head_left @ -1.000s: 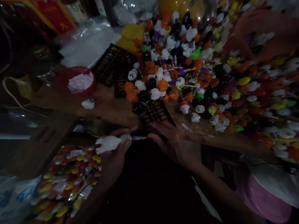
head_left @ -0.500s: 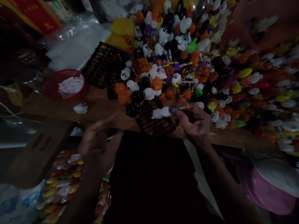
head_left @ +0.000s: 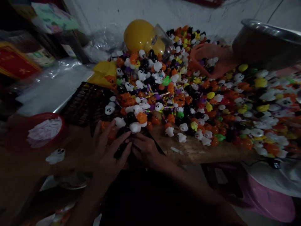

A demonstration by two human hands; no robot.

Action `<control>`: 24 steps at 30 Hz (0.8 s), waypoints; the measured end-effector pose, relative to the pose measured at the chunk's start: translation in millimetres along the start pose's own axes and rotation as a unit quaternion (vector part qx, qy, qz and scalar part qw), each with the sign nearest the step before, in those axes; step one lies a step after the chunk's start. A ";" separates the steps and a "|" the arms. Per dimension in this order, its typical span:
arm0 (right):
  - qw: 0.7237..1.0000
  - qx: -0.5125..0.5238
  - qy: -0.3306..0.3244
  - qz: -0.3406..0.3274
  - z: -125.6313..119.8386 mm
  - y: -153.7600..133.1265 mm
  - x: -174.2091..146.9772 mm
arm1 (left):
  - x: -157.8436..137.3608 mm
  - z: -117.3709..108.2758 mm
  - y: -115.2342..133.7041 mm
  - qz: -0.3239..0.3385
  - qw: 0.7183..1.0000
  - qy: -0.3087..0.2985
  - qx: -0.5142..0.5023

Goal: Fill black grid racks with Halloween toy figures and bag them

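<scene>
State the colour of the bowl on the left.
The bowl is red, seen best in the head view.

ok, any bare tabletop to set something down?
Bare wood shows between the lone white ghost figurine and the left hand, plus a front strip right of the white sliver. Crowded: figurine pile.

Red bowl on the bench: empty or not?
Not empty: a heap of white slips lies inside the red bowl.

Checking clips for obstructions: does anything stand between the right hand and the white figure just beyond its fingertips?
Nothing visible does. The right hand lies close to the near side of the white figure, the left hand alongside; too dark to tell if either touches.
</scene>
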State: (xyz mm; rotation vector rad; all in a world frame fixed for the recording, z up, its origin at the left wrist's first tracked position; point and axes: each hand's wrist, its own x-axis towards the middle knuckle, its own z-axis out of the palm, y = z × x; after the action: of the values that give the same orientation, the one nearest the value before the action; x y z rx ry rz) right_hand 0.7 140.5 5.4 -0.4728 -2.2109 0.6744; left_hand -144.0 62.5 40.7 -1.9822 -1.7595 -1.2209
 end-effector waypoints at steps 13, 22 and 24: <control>0.945 -0.296 -0.013 0.140 -140.7 86.3 33.2 | -2.0 -2.9 7.5 -0.019 0.999 -0.022 0.027; 0.891 -0.403 -0.178 0.111 -143.1 141.8 82.7 | -5.8 0.1 1.2 -0.050 0.998 -0.015 0.038; 0.890 -0.406 -0.184 0.095 -145.4 146.0 82.1 | -2.8 -1.9 0.4 -0.057 0.997 -0.030 0.039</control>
State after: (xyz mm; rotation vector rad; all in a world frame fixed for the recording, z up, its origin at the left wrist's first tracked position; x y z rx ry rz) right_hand 75.8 345.0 47.0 -1.0559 -2.7863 -0.1392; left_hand -144.3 59.2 40.2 -1.9173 -1.9424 -1.1185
